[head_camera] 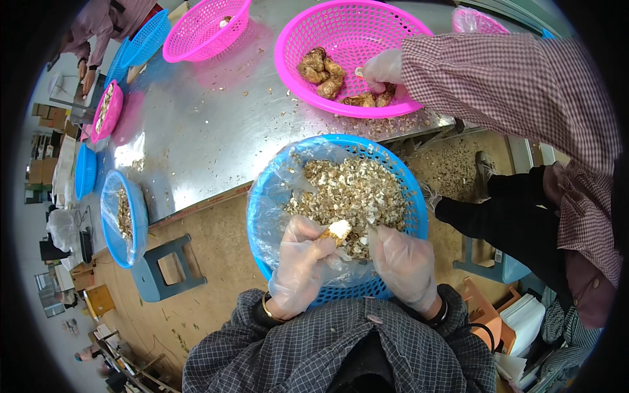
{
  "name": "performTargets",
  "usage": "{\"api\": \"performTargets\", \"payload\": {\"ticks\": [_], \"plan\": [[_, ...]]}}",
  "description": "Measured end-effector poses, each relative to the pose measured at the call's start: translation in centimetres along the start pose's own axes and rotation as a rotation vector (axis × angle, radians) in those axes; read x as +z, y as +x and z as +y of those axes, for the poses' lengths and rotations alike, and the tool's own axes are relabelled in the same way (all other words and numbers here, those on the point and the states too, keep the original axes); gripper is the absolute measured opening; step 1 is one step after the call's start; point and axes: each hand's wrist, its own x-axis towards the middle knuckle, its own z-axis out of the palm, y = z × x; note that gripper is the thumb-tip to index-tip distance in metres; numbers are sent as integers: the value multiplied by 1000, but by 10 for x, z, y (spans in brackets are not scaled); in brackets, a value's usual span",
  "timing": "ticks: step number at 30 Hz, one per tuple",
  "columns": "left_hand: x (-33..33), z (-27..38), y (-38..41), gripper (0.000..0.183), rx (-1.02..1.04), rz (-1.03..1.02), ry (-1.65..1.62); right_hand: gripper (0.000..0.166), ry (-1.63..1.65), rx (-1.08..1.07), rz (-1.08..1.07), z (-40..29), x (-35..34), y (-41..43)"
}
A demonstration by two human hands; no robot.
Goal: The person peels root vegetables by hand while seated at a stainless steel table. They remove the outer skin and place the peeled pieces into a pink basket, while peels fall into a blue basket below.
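Note:
Below me, my gloved left hand (300, 263) grips a knobbly brown root-like piece (337, 232) between thumb and fingers; its upper end is peeled white. Just to its right, my gloved right hand (404, 260) is closed on a small thin tool (370, 225). Only the tip of that tool shows, so its kind is unclear. Both hands are above a blue plastic basket (418, 206) lined with clear plastic film (268, 216). Brown and white peelings (356, 189) fill much of it.
Ahead stands a metal table (206, 127) with scattered scraps. A co-worker's gloved hand (383, 69) reaches into a pink basket (344, 34) of brown lumps (314, 66). Other baskets include a film-lined blue one (140, 216) at left, near a blue stool (147, 280).

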Motion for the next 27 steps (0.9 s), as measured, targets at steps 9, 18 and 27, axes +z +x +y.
{"api": "performTargets", "payload": {"ticks": [9,18,27], "plan": [[3,2,-3,18,-115,8,-111,8,36,-111,-99,1,-4,-2],[2,2,-2,15,-128,-47,-89,2,97,-58,-154,-5,-9,2],[-20,-15,-11,28,276,-287,627,17,112,-153,-58,8,-6,2]]}}
